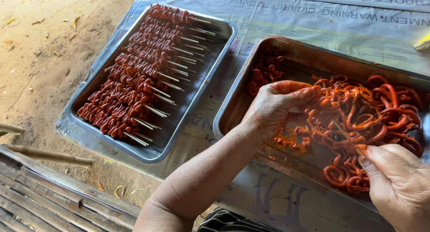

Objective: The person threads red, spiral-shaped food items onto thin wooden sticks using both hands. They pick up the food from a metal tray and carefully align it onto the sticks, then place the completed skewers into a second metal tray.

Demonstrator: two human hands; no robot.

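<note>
My left hand [275,106] reaches into a steel tray [286,51] and pinches a strand from a heap of red marinated curled meat strips [374,111]. My right hand [396,180], at the tray's near right, grips a thin bamboo skewer [346,136] whose tip points into the heap. A smaller clump of red meat [265,71] lies in the tray's far left corner. Orange-red marinade coats both hands' fingers.
A second steel tray [197,86] to the left holds a row of several finished red skewers [132,80], sticks pointing right. Both trays rest on a printed plastic sheet [313,17]. Bare dirt ground [40,48] lies left; bamboo slats [45,196] sit at lower left.
</note>
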